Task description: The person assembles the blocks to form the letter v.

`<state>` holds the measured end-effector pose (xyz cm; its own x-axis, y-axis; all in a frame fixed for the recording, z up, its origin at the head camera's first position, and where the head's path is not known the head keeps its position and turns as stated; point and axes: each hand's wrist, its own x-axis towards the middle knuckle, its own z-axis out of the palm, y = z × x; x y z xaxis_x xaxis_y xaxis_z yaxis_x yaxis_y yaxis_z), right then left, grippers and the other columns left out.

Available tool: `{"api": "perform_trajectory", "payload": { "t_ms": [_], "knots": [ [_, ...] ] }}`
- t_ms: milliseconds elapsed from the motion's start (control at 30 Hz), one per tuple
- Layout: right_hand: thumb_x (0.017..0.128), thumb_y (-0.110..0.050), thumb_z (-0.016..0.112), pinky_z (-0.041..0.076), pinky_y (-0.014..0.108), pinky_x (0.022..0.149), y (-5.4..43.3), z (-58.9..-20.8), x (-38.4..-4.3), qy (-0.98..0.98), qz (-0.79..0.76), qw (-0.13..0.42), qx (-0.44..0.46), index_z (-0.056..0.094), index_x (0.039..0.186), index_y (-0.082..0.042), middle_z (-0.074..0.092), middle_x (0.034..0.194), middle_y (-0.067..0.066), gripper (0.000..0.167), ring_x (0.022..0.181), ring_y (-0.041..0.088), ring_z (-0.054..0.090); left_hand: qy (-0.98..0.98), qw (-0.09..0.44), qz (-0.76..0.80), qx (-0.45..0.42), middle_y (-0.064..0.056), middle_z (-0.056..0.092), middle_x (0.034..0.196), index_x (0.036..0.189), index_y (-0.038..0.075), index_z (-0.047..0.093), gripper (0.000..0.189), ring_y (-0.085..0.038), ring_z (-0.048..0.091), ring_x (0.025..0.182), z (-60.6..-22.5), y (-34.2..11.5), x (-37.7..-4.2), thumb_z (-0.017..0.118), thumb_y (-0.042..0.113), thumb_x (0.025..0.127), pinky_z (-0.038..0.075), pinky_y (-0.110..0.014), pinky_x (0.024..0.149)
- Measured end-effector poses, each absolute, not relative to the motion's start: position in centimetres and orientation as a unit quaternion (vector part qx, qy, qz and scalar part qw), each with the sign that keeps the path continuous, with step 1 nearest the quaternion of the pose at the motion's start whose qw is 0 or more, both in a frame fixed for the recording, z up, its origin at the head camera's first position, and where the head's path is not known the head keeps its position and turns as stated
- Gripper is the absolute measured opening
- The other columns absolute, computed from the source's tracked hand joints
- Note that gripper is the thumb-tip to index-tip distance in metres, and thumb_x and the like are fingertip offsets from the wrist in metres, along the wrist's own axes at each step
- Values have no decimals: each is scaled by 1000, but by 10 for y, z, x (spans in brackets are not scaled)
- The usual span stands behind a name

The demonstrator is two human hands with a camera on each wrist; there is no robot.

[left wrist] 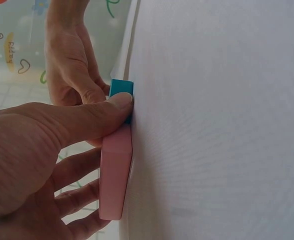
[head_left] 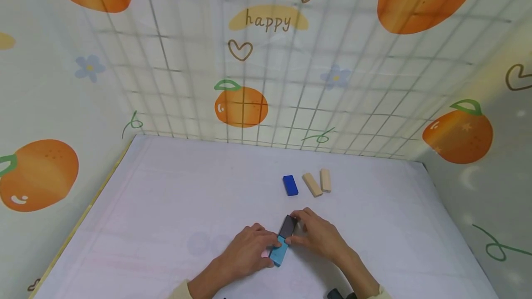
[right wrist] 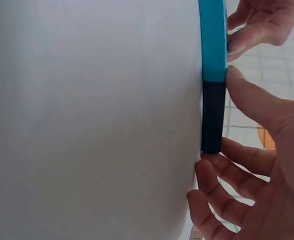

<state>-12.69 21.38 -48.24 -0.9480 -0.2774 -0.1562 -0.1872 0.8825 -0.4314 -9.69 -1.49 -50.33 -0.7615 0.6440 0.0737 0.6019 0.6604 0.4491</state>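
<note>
A teal block [head_left: 280, 254] and a black block [head_left: 287, 227] lie end to end in one slanting line on the white tabletop. My left hand [head_left: 246, 252] pinches the teal block between thumb and fingers. Against the teal block's left side is a pink block [left wrist: 116, 172], mostly covered by the left hand in the head view. With the index finger at its far end and the thumb near the joint with the teal block, my right hand [head_left: 322, 235] holds the black block. The right wrist view shows the teal and black ends touching.
Beyond the hands lie a dark blue block [head_left: 290, 185] and two plain wooden blocks, one slanted [head_left: 312, 185] and one nearly straight [head_left: 325, 180]. A dark object [head_left: 335, 294] shows at the bottom edge. Patterned cloth walls [head_left: 187, 105] enclose the table's back and sides.
</note>
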Motion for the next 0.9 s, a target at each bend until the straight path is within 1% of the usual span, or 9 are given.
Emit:
{"api": "perform_trajectory", "payload": {
  "t_ms": [233, 467, 700, 900],
  "knots": [
    [77, -40, 87, 49, 33, 70, 214, -480, -127, 962, -217, 109, -126, 64, 128, -16, 61, 112, -5, 60, 85, 10, 55, 907, 42, 231, 349, 13, 68, 125, 116, 24, 76, 36, -10, 55, 108, -505, -15, -98, 85, 34, 82, 45, -27, 85],
    [76, -43, 87, 51, 36, 72, 215, -480, -129, 963, -212, 113, -123, 64, 128, -18, 62, 116, -5, 62, 87, 10, 56, 906, 33, 235, 350, 12, 68, 125, 116, 24, 76, 37, -10, 56, 108, -506, -16, -98, 86, 34, 81, 45, -27, 84],
    [76, -44, 87, 50, 35, 69, 220, -476, -133, 961, -230, 106, -113, 63, 130, -18, 60, 110, -7, 65, 88, 10, 57, 909, 52, 230, 343, 13, 68, 126, 117, 25, 75, 37, -10, 55, 110, -505, -16, -98, 84, 35, 83, 45, -29, 87],
    [78, -42, 87, 48, 34, 67, 232, -471, -141, 958, -245, 91, -118, 61, 133, -17, 61, 116, -2, 65, 93, 15, 61, 912, 59, 225, 337, 13, 67, 128, 118, 27, 75, 36, -11, 55, 111, -504, -15, -98, 83, 36, 84, 46, -30, 89]
  ]
}}
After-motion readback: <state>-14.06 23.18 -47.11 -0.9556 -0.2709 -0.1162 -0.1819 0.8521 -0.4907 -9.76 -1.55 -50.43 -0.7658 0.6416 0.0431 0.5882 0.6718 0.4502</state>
